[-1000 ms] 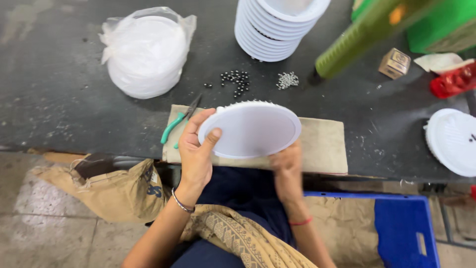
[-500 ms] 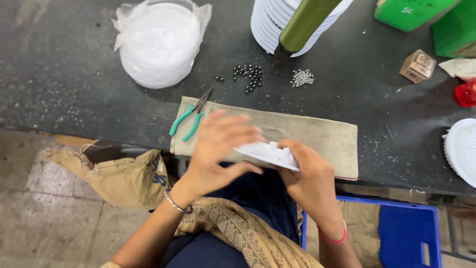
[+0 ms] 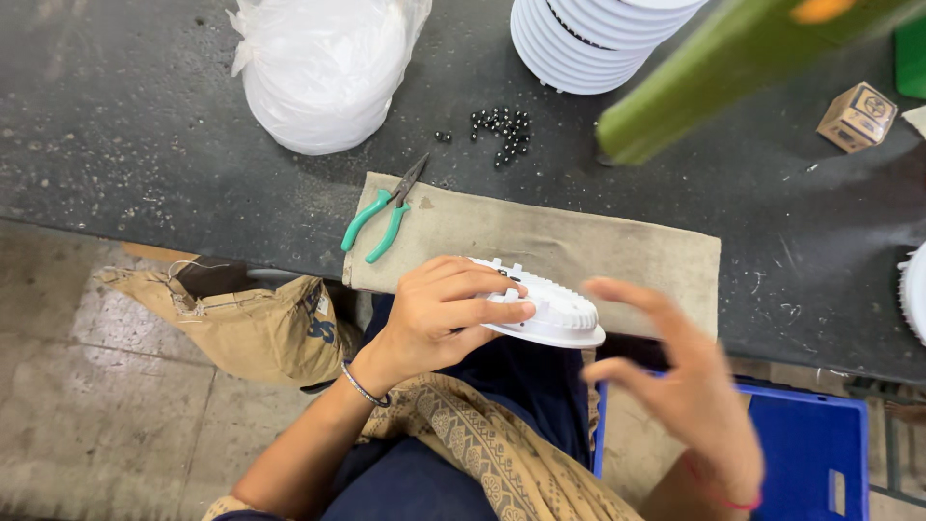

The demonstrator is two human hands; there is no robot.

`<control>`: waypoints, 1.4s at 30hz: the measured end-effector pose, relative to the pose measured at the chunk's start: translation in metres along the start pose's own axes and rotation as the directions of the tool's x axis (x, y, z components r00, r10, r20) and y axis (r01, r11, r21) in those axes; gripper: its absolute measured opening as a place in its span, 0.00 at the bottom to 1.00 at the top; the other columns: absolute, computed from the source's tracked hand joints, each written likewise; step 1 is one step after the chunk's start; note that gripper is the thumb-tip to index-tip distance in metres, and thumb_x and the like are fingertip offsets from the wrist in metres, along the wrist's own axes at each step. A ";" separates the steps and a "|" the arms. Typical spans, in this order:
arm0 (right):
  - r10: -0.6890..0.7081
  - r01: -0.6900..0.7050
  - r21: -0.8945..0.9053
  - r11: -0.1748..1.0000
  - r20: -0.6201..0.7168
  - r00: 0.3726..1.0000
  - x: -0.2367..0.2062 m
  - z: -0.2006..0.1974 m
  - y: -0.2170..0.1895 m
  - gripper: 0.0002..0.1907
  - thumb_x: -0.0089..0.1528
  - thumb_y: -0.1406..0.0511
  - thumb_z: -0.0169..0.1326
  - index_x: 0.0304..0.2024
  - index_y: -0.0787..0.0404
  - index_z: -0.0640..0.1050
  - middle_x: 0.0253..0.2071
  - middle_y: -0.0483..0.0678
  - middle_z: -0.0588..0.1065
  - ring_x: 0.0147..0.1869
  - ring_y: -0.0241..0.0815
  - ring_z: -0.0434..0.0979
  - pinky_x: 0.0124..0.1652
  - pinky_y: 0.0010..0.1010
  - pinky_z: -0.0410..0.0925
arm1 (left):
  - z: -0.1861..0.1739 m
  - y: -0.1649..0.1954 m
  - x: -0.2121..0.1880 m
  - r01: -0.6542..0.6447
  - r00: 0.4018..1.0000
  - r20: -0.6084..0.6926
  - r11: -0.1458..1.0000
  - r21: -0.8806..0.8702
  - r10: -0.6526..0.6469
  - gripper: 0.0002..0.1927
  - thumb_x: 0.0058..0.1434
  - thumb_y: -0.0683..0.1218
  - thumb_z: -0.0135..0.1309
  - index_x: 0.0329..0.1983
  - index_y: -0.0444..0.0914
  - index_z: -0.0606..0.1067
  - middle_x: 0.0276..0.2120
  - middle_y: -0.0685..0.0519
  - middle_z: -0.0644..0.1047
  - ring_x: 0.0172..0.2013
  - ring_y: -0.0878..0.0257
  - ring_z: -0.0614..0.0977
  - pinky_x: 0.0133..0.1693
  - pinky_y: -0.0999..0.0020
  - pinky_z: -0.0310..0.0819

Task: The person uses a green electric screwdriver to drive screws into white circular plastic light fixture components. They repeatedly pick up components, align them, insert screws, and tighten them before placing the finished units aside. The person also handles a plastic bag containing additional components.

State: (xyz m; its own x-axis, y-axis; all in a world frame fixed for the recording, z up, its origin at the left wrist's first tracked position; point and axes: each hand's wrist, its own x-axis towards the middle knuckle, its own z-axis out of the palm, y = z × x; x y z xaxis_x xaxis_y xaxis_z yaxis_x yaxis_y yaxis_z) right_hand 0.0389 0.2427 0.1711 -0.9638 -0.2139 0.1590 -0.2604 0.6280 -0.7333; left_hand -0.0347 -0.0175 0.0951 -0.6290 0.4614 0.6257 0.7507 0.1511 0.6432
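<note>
A dark workbench is filling the upper part of the view, with a tan cloth mat lying along its near edge. A bag of white discs is sitting at the far left of the bench, and a stack of white round housings is standing at the far middle. A blue crate is resting on the floor at lower right. The left hand is grasping a white round housing over the mat's near edge, fingers curled across its top. The right hand is hovering just beside it, blurred, fingers spread and holding nothing. Green-handled pliers are lying at the mat's left corner, and small black beads are scattered behind it.
</note>
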 end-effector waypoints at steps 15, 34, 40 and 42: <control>0.463 -0.074 0.643 0.762 -0.461 0.757 -0.015 -0.022 0.127 0.07 0.76 0.69 0.53 0.53 0.70 0.77 0.46 0.54 0.79 0.48 0.42 0.82 0.53 0.34 0.77 | -0.008 0.003 0.002 0.014 0.999 0.040 0.995 -0.098 -0.010 0.24 0.47 0.35 0.57 0.47 0.47 0.82 0.46 0.57 0.82 0.47 0.59 0.84 0.51 0.63 0.77; 0.169 -0.251 -0.092 0.964 -0.517 0.839 0.116 0.024 0.229 0.05 0.63 0.71 0.60 0.41 0.65 0.82 0.36 0.50 0.81 0.37 0.40 0.82 0.39 0.30 0.73 | -0.003 0.007 0.008 0.028 0.999 -0.015 0.998 -0.049 -0.029 0.21 0.46 0.36 0.61 0.44 0.45 0.82 0.44 0.56 0.83 0.46 0.56 0.85 0.49 0.62 0.77; 0.111 -0.295 -0.333 0.896 -0.474 0.873 0.154 0.023 0.243 0.04 0.61 0.69 0.62 0.39 0.59 0.84 0.38 0.51 0.80 0.40 0.52 0.81 0.41 0.41 0.72 | 0.001 0.009 0.012 0.031 0.999 -0.042 0.999 -0.034 -0.033 0.18 0.49 0.39 0.67 0.45 0.46 0.82 0.44 0.55 0.83 0.45 0.57 0.85 0.47 0.64 0.77; 0.117 -0.297 -0.358 0.885 -0.447 0.887 0.160 0.021 0.245 0.04 0.60 0.68 0.63 0.38 0.59 0.84 0.37 0.51 0.79 0.40 0.53 0.81 0.41 0.42 0.72 | 0.001 0.009 0.013 0.034 0.998 -0.042 0.999 -0.031 -0.035 0.18 0.49 0.40 0.68 0.45 0.45 0.82 0.44 0.55 0.83 0.45 0.57 0.85 0.47 0.64 0.77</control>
State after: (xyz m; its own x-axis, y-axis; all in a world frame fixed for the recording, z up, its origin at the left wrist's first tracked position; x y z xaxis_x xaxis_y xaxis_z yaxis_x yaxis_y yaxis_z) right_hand -0.1780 0.3468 0.0035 -0.9108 0.2179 0.3507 0.0351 0.8872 -0.4601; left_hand -0.0355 -0.0095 0.1088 -0.6630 0.4187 0.6206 0.7222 0.1393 0.6775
